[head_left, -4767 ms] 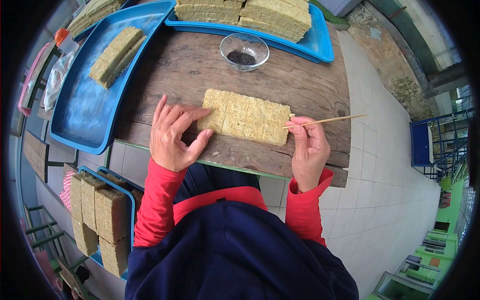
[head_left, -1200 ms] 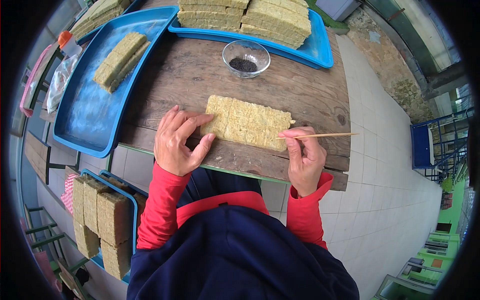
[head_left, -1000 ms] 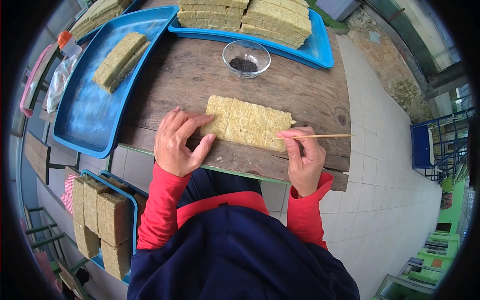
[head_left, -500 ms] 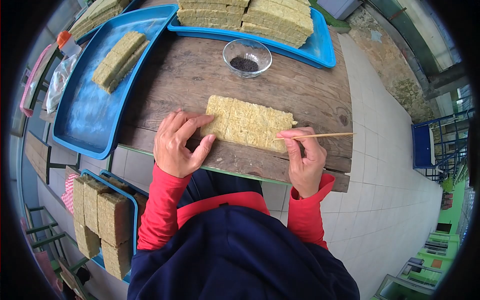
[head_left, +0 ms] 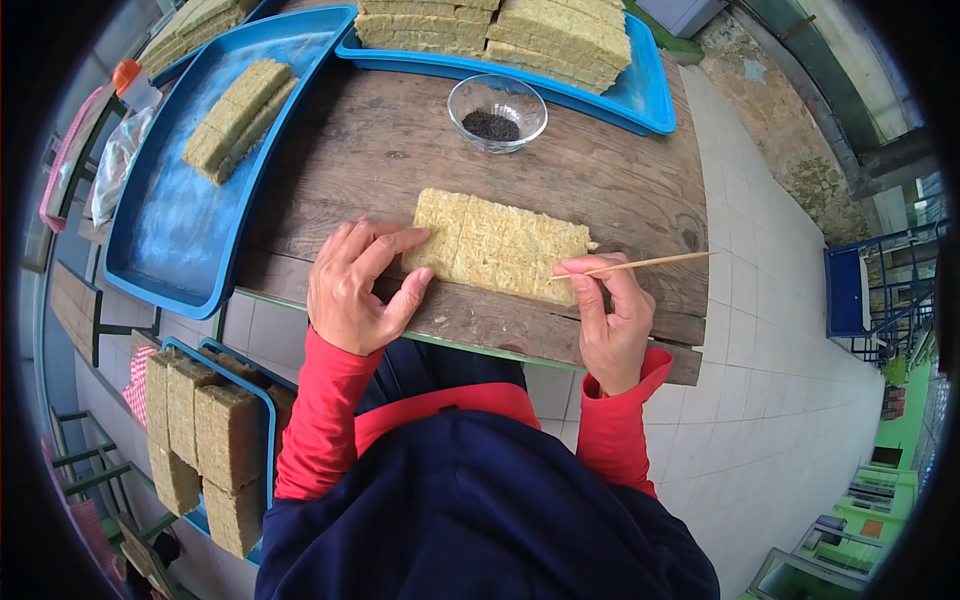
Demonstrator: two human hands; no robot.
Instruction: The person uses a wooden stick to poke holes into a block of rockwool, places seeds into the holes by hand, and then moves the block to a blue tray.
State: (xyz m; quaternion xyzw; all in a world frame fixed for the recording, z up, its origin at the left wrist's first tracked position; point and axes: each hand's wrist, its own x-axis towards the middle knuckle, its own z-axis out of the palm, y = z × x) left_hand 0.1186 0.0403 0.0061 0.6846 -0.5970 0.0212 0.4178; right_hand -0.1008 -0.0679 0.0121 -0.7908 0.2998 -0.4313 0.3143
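A yellowish fibrous slab [head_left: 495,243], scored into blocks, lies flat on the wooden table [head_left: 350,150]. My left hand [head_left: 362,285] rests at its left end, thumb and index finger spread and touching the edge. Between the thumb and fingers of my right hand [head_left: 612,315] is a thin wooden stick [head_left: 655,262]. Its tip is at the slab's lower right part, and the other end points right. Beyond the slab stands a glass bowl [head_left: 497,112] holding small dark grains.
A blue tray [head_left: 180,240] with two slab strips [head_left: 238,120] lies at the left. Another blue tray [head_left: 640,100] at the back holds stacked slabs [head_left: 560,45]. Lower left, beside the table, more blocks [head_left: 228,435] stand in a blue tray.
The outer end of the stick has tilted slightly upward in view. Both hands keep nearly the same places, and the slab has not visibly moved on the table.
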